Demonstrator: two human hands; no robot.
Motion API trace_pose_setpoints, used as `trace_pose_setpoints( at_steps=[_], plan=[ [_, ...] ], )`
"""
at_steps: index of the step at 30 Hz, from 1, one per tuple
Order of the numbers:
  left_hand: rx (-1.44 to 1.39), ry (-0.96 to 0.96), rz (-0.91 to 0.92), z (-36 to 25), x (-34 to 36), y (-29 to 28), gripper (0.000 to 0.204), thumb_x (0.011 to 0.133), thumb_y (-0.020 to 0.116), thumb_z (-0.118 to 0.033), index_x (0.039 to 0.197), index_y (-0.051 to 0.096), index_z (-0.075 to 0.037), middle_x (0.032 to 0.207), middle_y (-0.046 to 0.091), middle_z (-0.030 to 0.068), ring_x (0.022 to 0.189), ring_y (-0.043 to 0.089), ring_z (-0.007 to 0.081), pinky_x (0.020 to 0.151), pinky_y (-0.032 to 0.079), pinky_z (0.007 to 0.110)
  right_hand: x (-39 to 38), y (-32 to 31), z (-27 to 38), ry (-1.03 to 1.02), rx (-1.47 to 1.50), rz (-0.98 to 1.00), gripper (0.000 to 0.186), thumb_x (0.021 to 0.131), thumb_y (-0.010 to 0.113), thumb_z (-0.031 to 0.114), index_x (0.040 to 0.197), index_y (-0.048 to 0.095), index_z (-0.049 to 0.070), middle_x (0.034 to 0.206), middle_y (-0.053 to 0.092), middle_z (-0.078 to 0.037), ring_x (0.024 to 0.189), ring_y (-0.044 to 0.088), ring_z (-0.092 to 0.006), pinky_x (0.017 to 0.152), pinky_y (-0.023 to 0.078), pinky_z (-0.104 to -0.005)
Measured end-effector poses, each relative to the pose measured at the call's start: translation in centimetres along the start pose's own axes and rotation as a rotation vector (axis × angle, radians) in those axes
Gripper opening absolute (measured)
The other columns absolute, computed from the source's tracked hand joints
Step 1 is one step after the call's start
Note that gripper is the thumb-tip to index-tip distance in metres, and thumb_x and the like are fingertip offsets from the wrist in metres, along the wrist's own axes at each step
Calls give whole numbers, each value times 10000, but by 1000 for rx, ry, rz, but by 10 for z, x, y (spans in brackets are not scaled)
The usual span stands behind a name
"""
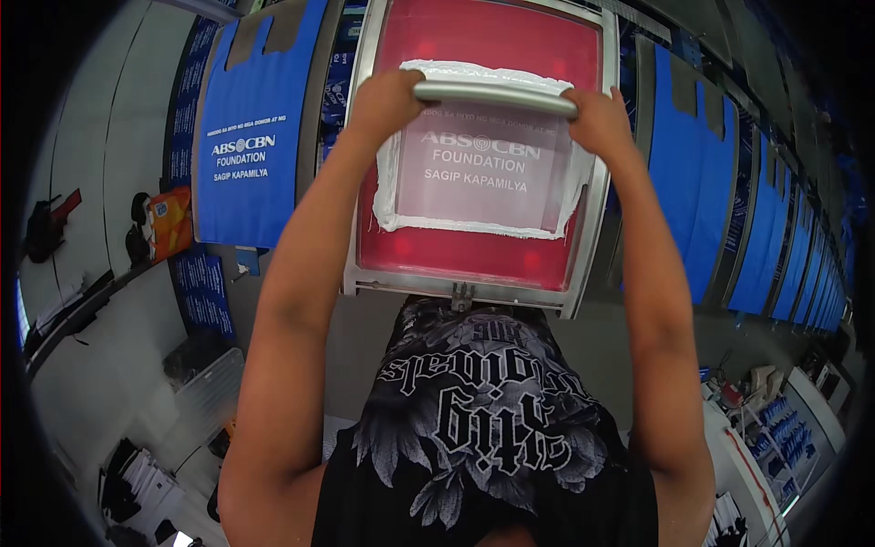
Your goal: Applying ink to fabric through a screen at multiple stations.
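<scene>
Both my hands grip a long metal squeegee handle [497,94] that lies across the far part of a screen-printing frame [592,237]. My left hand [383,100] holds its left end and my right hand [597,118] holds its right end. The frame has a metal rim and a red mesh [483,36] with a pale rectangular stencil window [478,182] edged in white ink. White lettering shows through the window. My forearms stretch out straight over my black printed shirt.
Blue bags with white print lie in a row on the long table, one [251,128] left of the frame and several [702,182] to the right. An orange packet [169,219] sits at the left. Shelves with supplies [784,428] stand lower right.
</scene>
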State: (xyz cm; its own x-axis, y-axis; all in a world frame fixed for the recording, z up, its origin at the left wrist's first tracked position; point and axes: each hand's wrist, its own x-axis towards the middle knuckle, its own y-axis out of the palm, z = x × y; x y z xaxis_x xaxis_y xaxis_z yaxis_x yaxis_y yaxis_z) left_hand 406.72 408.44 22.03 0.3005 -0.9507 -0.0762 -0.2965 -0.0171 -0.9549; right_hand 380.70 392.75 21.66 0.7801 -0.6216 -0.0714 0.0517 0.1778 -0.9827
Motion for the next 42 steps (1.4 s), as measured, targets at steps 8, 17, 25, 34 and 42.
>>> trace_pose_setpoints(
  at_steps=[8, 17, 25, 34, 42],
  plan=[
    [-119, 243, -126, -4, -203, 35, 321, 563, 658, 22, 871, 625, -64, 819, 610, 123, 819, 564, 321, 734, 436, 430, -188, 18, 83, 37, 235, 129, 452, 572, 600, -36, 998, 643, 108, 889, 645, -69, 913, 589, -251, 1096, 181, -524],
    [8, 15, 85, 9, 14, -3, 340, 709, 718, -362, 956, 672, -133, 807, 660, 130, 779, 642, 300, 707, 503, 406, 3, -3, 3, 46, -28, 114, 400, 682, 589, 102, 1078, 625, 143, 927, 661, -127, 886, 627, -254, 892, 352, -449],
    [-148, 131, -19, -13, -197, 22, 330, 572, 670, 12, 894, 651, -62, 852, 636, 127, 855, 574, 303, 792, 443, 406, -185, 13, 81, 33, 189, 115, 413, 594, 579, -1, 992, 644, 91, 869, 642, -89, 880, 592, -267, 1072, 206, -537],
    [-33, 50, -22, 13, -5, 7, 315, 676, 755, -354, 876, 679, -123, 769, 658, 131, 760, 637, 319, 700, 493, 416, -8, 2, 10, 9, -2, 83, 363, 638, 602, 104, 997, 653, 134, 866, 668, -120, 888, 625, -272, 966, 380, -437],
    [110, 85, -691, -3, -47, -42, 416, 748, 701, -338, 1058, 601, -80, 962, 633, 172, 884, 606, 343, 755, 476, 413, 50, -55, -2, 35, 235, 274, 396, 647, 563, 97, 1031, 657, 116, 914, 662, -154, 848, 637, -308, 749, 501, -391]
  ],
)
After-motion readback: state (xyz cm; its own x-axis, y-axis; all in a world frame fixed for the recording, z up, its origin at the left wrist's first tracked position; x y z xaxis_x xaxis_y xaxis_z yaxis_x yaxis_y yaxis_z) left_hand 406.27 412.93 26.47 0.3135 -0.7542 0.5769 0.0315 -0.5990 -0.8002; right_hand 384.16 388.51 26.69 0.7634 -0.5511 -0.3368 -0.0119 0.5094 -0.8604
